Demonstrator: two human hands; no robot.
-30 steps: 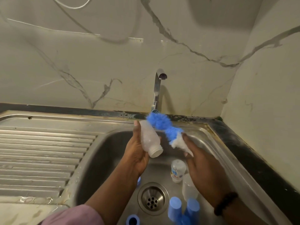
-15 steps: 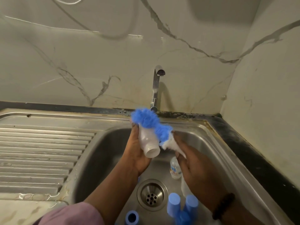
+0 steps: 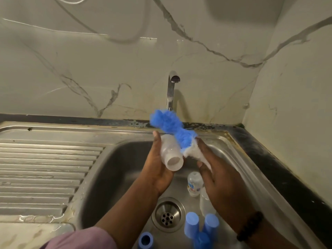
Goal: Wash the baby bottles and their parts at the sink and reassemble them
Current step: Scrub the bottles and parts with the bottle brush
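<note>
My left hand (image 3: 158, 168) grips a clear baby bottle (image 3: 170, 155) over the sink basin (image 3: 115, 169), its open neck tilted toward me. My right hand (image 3: 221, 186) holds a blue and white fluffy bottle brush (image 3: 172, 130) by its white end, and the blue head lies across the bottle's upper side. Below in the basin lie a second bottle with a printed label (image 3: 195, 184) and a clear bottle (image 3: 206, 203) partly hidden by my right hand. Blue caps (image 3: 191, 227) stand near the front, with a blue ring (image 3: 145, 240) to their left.
The tap (image 3: 171, 88) rises at the back of the sink, with no water seen running. A ribbed steel drainboard (image 3: 45, 173) stretches left. The drain strainer (image 3: 168, 214) sits at the basin's centre. Marble walls close in behind and on the right, with a dark counter edge (image 3: 280, 177).
The brush head swung left across the bottle's upper side, then back a little toward the tap. Both hands stay over the basin with the same grips.
</note>
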